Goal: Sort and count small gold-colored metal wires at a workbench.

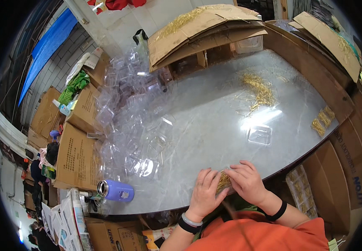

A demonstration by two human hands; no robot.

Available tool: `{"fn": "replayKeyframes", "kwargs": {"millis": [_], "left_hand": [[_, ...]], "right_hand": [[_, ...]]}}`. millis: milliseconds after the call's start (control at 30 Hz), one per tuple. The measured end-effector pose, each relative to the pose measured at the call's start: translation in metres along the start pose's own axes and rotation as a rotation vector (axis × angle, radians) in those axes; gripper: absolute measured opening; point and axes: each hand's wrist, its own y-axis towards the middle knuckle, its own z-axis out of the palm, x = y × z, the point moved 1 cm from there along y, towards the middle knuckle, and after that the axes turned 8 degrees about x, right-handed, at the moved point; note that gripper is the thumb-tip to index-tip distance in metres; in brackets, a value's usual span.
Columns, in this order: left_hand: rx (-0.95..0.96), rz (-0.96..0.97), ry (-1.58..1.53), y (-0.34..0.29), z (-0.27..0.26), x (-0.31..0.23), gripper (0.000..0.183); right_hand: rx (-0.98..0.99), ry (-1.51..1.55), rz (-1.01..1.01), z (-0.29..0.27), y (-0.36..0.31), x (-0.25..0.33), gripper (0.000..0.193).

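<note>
Near the table's front edge, a small bundle of thin gold wire-like pieces is held between my two hands. My left hand closes on its left side, fingers together. From the other side my right hand grips it with bent fingers. A shallow clear plastic box or lid lies just beyond my right hand. Farther back is a loose, tangled heap of the same gold pieces. Several finished-looking gold bundles sit by the table's right edge.
Clear plastic boxes are heaped along the left of the grey table. A purple bottle lies at the front left. A cardboard shelf stands at the back, and cardboard boxes border the left. A tray of gold bundles sits below the right edge.
</note>
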Motion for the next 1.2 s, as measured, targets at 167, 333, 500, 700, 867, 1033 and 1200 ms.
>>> {"fn": "replayKeyframes", "kwargs": {"millis": [167,333,500,700,867,1033,1200], "left_hand": [[-0.030,0.014,0.027,0.002,0.001,-0.001,0.053],[-0.052,-0.040,-0.079,-0.002,0.004,0.000,0.063],[-0.074,-0.061,-0.085,-0.005,0.005,0.002,0.070],[-0.087,-0.074,-0.085,-0.005,0.006,0.001,0.069],[-0.085,-0.080,-0.098,-0.004,0.003,-0.001,0.068],[-0.079,-0.083,-0.115,-0.004,0.003,-0.001,0.067],[-0.067,-0.078,-0.099,-0.005,0.002,0.001,0.066]], "right_hand": [[-0.103,0.383,0.296,0.006,-0.008,0.001,0.036],[-0.127,0.223,0.212,0.006,-0.004,0.007,0.030],[-0.202,0.224,0.177,0.011,0.009,0.010,0.028],[-0.134,0.152,0.163,0.012,0.007,0.009,0.028],[-0.132,0.146,0.176,0.011,0.009,0.005,0.028],[-0.105,0.205,0.161,0.015,0.003,0.004,0.028],[-0.077,0.150,0.117,0.017,0.001,0.016,0.028]]}}
